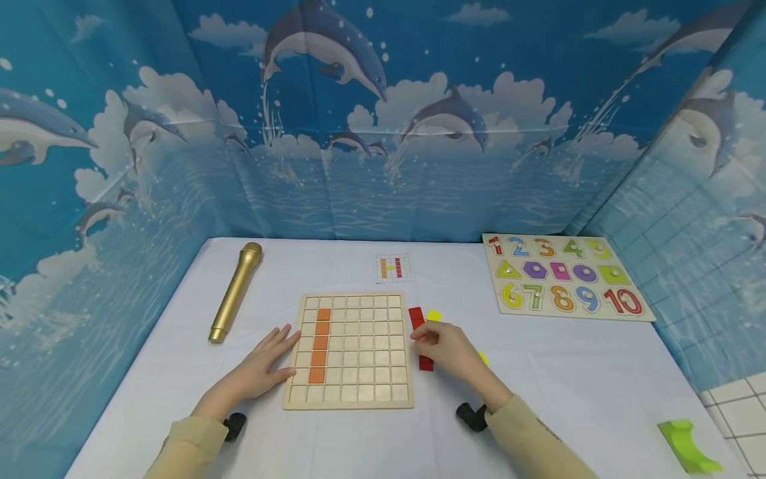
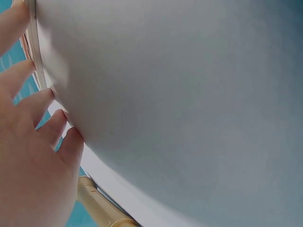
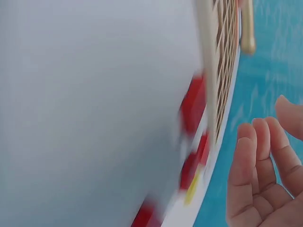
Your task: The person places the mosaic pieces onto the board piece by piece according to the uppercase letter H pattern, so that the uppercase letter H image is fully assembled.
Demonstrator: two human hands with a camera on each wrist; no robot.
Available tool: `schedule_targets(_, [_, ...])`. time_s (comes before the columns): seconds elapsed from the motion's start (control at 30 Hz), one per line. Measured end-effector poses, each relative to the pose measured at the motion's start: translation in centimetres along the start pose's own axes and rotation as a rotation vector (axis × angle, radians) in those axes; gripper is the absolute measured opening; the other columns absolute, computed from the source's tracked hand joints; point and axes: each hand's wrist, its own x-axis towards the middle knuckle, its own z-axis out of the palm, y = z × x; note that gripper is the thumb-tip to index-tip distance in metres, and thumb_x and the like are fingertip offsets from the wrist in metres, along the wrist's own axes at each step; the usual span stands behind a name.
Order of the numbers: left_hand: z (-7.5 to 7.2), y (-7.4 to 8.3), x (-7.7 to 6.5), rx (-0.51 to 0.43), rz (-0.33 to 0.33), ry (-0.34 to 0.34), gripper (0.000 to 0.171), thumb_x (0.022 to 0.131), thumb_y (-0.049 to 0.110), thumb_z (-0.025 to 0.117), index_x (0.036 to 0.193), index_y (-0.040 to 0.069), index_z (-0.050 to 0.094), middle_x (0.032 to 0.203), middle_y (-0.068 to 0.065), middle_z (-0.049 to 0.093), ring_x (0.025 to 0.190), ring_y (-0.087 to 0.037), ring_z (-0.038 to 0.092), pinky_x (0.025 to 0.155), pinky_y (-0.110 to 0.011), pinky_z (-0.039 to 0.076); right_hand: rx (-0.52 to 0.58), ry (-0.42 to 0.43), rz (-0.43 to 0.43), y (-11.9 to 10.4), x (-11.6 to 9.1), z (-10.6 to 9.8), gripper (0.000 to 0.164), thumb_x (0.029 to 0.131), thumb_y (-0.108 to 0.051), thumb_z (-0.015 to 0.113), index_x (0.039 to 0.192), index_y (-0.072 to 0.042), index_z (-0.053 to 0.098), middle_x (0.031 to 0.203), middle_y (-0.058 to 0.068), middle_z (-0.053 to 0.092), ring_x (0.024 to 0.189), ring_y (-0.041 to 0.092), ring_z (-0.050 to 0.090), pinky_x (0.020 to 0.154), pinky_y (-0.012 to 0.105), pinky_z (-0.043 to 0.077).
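A wooden grid board lies flat on the table, with a column of orange square tiles set in its left part. My left hand rests against the board's left edge, fingers spread. In the left wrist view its fingertips touch the board's side. Just right of the board, my right hand hovers over red tiles, partly covering them. The right wrist view shows its fingers loosely bent, thumb apart, nothing between them. Yellow tiles lie beside the red ones, some hidden by the hand.
Behind the board lies a small pattern card. A gold microphone is at the left. A number and shape puzzle board occupies the back right, and a green curved block the front right. Dolphin-print curtains enclose the table.
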Motion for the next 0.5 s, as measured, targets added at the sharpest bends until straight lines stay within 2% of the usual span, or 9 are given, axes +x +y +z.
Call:
schedule_targets(0.2, [0.0, 0.0, 0.1, 0.0, -0.004, -0.004, 0.072, 0.093, 0.027, 0.068, 0.154, 0.011, 0.034, 0.162, -0.022, 0.019, 0.149, -0.048, 0.012, 0.116, -0.068, 0.02, -0.036, 0.075, 0.114, 3.4, -1.1, -3.4, 0.017, 0.089, -0.019, 0.072, 0.104, -0.012, 0.071, 0.09, 0.001, 0.068, 0.077, 0.016, 0.059, 0.064, 0.025, 0.051])
schedule_targets(0.5, [0.1, -0.2, 0.0, -0.004, 0.0, -0.005, 0.071, 0.093, 0.027, 0.067, 0.154, 0.01, 0.034, 0.162, -0.022, 0.019, 0.149, -0.048, 0.012, 0.116, -0.068, 0.019, -0.052, 0.095, 0.146, 6.1, -2.6, -6.2, 0.026, 0.092, -0.023, 0.07, 0.111, -0.006, 0.068, 0.1, 0.006, 0.07, 0.085, 0.017, 0.06, 0.071, 0.025, 0.051])
